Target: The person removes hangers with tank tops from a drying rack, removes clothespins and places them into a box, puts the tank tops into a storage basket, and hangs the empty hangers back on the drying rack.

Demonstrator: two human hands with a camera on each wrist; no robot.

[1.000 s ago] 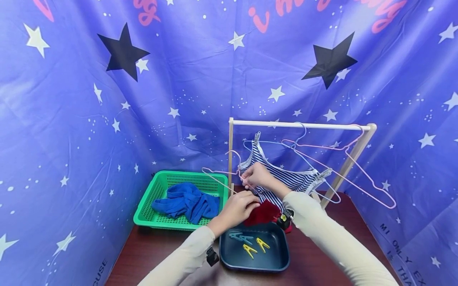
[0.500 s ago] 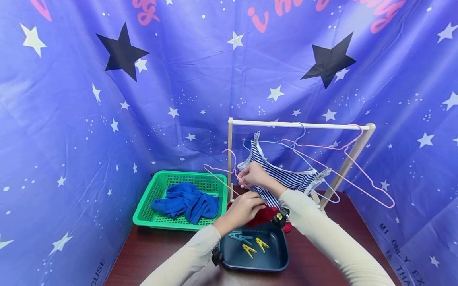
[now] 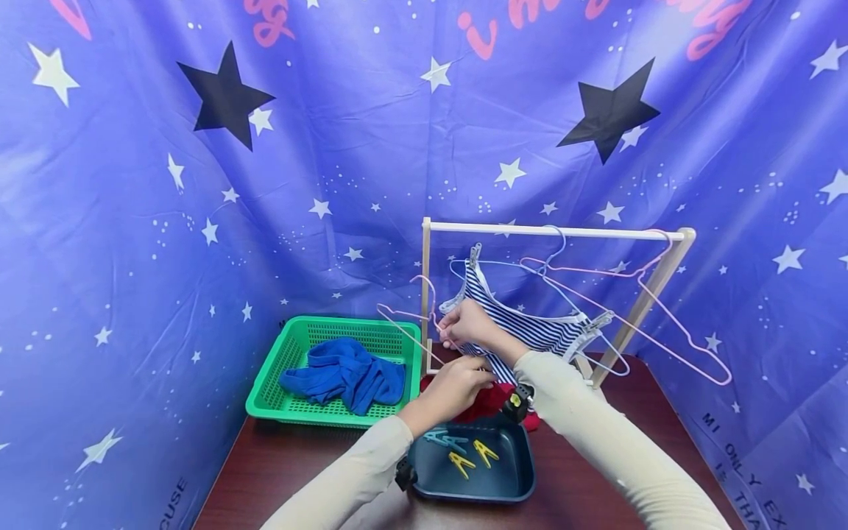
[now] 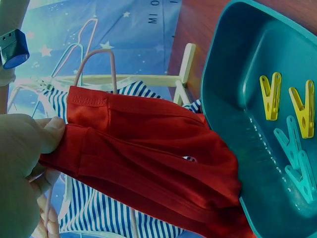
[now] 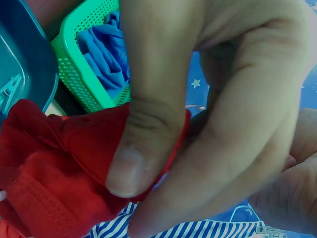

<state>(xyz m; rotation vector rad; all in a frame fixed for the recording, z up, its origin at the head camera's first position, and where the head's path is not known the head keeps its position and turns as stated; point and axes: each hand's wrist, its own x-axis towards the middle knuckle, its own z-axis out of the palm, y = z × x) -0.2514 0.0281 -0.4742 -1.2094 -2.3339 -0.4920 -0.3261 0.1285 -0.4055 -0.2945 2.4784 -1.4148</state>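
Head: left hand [image 3: 453,391] pinches red garment [image 3: 489,403], just beyond dark tray [image 3: 506,482]; right hand [image 3: 469,324] pinches pink hanger [image 3: 433,302] in front of striped top [image 3: 539,330]. Left wrist: left thumb and fingers pressed together on garment's edge, yellow clothespins [image 4: 276,94] in tray. Right wrist: left thumb over red garment; right hand at edge, fingers unclear here; blue cloth [image 5: 105,57] in green basket [image 5: 74,82].
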